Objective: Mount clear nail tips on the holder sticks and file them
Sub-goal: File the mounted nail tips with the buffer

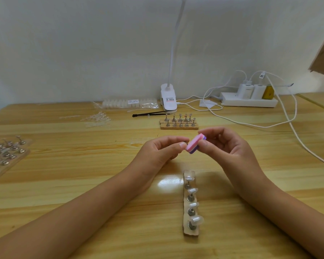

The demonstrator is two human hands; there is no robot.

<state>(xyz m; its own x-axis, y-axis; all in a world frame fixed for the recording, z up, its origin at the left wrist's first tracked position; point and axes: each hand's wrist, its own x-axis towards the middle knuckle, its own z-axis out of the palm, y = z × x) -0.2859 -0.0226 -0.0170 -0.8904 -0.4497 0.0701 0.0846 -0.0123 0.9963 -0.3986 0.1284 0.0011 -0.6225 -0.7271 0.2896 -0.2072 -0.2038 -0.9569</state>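
Where the bench lies nearest the person, a narrow wooden strip runs lengthwise away from the viewer. It carries four metal holder sticks in a row, each topped with a clear nail tip.

Just beyond the strip, both hands are raised above the bench.
- The right hand pinches a pink-and-purple filing block between thumb and forefinger, with the other fingers loosely curled.
- The left hand has its fingers curled and pinches a small grey item against the block's left end. The item is mostly hidden and cannot be identified.

Farther back, a second strip with more holder sticks lies crosswise. A board of holders sits at the left edge. Loose clear tips and a black tool lie beyond.

Against the wall stand a bag of tips, a white clip lamp and a power strip with white cables.
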